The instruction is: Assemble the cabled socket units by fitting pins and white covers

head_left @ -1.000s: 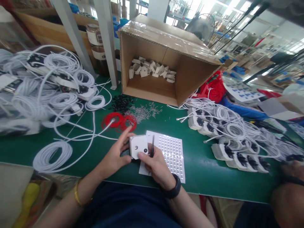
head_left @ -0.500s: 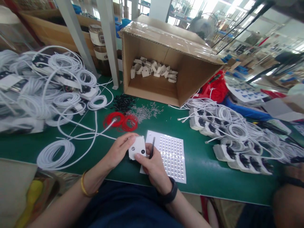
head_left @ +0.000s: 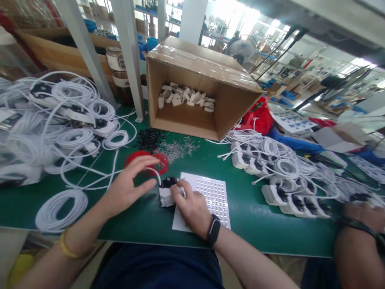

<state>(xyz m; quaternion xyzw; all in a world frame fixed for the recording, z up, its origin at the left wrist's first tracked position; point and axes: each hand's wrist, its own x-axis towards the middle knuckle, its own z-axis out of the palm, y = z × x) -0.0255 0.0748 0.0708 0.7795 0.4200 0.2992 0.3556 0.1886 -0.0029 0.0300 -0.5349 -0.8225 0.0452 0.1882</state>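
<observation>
The right hand [head_left: 192, 208] has its grip closed around the right side of a white socket housing [head_left: 166, 198], black sockets uppermost; the housing is directly in front of the person, at the left edge of a white sheet of silvery dots [head_left: 212, 198]; whether it touches the green tabletop [head_left: 246, 224] cannot be determined. A white cable [head_left: 155, 171] meets the housing at its upper left corner; the left hand [head_left: 128, 186] is positioned just left of the housing, grip released, thumb and fingers spread; contact with the cable cannot be confirmed. Beyond the left hand lie red wire loops [head_left: 162, 163], small metal pins [head_left: 173, 150] and small black parts [head_left: 148, 138]; an open cardboard box [head_left: 186, 122] behind them contains white plastic pieces [head_left: 177, 99].
</observation>
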